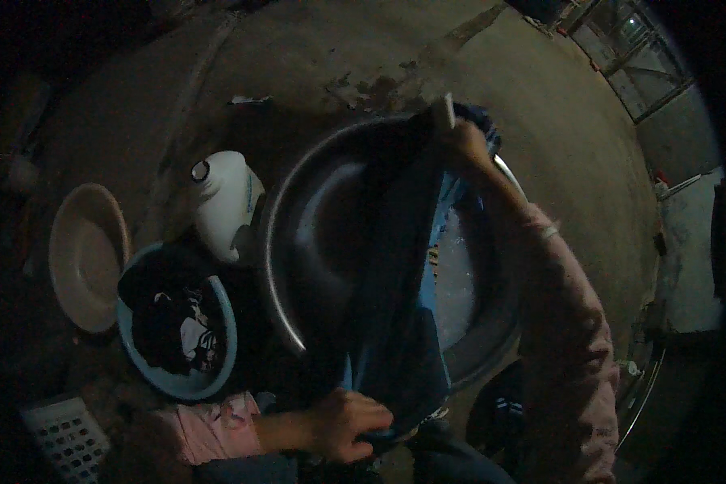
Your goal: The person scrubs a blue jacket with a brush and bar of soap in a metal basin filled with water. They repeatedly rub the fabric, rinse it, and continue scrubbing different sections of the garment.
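Note:
A large dark basin (283, 254) with a shiny rim stands on the floor before me, with whitish liquid at its right inside. Across it stretches a dark cloth garment (387, 290). My left hand (351, 423) grips its near end by the basin's near edge. At the far rim my right hand (464, 142) is closed on the dark fabric, and a pale, narrow object (449, 110) sticks up beside the fingers; what it is I cannot tell. Light blue fabric (428, 284) shows along the garment's right side.
Left of the basin are a white plastic jug (224, 206), a light blue tub (228, 327) holding dark and white clothes, and a beige basin (88, 260). A perforated white plastic crate (72, 438) lies at lower left. Dark striped fabric (496, 411) is at the lower right.

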{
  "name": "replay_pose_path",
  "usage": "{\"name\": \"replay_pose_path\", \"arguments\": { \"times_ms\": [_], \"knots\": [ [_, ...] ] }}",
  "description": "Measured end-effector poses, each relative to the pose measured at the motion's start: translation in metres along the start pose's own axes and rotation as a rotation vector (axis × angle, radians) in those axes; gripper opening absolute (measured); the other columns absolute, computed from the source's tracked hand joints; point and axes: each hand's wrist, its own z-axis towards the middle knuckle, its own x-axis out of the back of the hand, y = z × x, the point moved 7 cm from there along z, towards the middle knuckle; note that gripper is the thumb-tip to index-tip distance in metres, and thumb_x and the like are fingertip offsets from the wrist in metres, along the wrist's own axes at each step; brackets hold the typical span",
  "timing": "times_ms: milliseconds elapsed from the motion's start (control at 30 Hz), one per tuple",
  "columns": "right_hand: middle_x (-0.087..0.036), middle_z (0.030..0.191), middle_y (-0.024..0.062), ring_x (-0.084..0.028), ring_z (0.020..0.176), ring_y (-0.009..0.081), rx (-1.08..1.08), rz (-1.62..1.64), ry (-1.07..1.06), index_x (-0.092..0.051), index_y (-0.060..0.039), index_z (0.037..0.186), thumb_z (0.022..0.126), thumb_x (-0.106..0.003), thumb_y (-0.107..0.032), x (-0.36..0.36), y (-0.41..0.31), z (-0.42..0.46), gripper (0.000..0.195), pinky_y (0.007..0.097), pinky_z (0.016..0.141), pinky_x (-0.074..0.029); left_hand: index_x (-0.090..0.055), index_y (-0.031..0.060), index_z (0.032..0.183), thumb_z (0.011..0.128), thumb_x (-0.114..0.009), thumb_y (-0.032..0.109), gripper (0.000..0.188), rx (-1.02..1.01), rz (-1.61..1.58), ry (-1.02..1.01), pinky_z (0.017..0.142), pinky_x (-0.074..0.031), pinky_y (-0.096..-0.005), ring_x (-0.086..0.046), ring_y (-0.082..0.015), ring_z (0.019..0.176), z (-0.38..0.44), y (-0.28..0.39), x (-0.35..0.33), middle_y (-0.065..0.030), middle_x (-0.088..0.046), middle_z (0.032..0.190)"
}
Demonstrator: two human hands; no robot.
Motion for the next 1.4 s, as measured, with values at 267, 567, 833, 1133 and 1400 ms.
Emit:
{"name": "replay_pose_path", "arguments": {
  "times_ms": [267, 567, 833, 1133, 1400],
  "knots": [
    [-0.067, 0.096, 0.0252, -0.068, 0.084, 0.0414, -0.195, 0.01, -0.527, -0.045, -0.0052, 0.123, 0.094, -0.054, -0.057, -0.06, -0.047, -0.211, 0.06, 0.0505, 0.069, -0.054, -0.059, 0.0042, 0.09, 0.081, -0.072, 0.032, 0.032, 0.36, 0.126, -0.164, 0.064, -0.05, -0.0362, -0.062, -0.0254, 0.073, -0.011, -0.024, 0.003, -0.0104, -0.059, 0.078],
    [-0.063, 0.087, 0.0188, -0.063, 0.061, 0.0345, 0.489, -0.066, -0.366, -0.057, -0.0027, 0.095, 0.098, -0.051, -0.039, -0.069, -0.077, -0.296, 0.037, 0.0471, 0.052, -0.052, -0.041, -0.0063, 0.138, 0.088, -0.058, 0.05, 0.077, 0.432, 0.808, 0.146, 0.114, -0.01, -0.0673, -0.025, -0.0428, 0.142, 0.013, -0.036, -0.001, -0.0265, -0.036, 0.144],
    [-0.065, 0.074, 0.0187, -0.066, 0.062, 0.0335, 0.124, -0.209, -0.346, -0.057, -0.0011, 0.109, 0.099, -0.048, -0.043, -0.103, -0.025, -0.178, 0.044, 0.0455, 0.054, -0.053, -0.036, -0.0077, 0.145, 0.091, -0.053, 0.048, 0.079, 0.333, 0.947, -0.103, 0.113, -0.013, -0.067, -0.023, -0.0438, 0.145, 0.015, -0.046, -0.028, -0.0284, -0.026, 0.155],
    [-0.066, 0.08, 0.0154, -0.065, 0.06, 0.0264, 0.442, -0.365, -0.356, -0.056, -0.0029, 0.11, 0.102, -0.043, -0.049, -0.111, -0.043, -0.202, 0.049, 0.0379, 0.048, -0.051, -0.042, -0.0068, 0.14, 0.093, -0.051, 0.047, 0.072, 0.255, 0.868, -0.104, 0.113, -0.017, -0.0648, -0.035, -0.0436, 0.137, 0.021, -0.044, -0.024, -0.0286, -0.038, 0.148],
    [-0.068, 0.089, 0.0205, -0.068, 0.077, 0.033, 0.029, -0.134, -0.616, -0.049, -0.0026, 0.125, 0.101, -0.043, -0.051, -0.108, -0.03, -0.191, 0.054, 0.0439, 0.064, -0.056, -0.043, -0.0087, 0.139, 0.093, -0.052, 0.047, 0.072, 0.219, 0.818, -0.082, 0.112, -0.019, -0.0629, -0.039, -0.0438, 0.133, 0.023, -0.042, -0.017, -0.0296, -0.041, 0.144]
  ]
}}
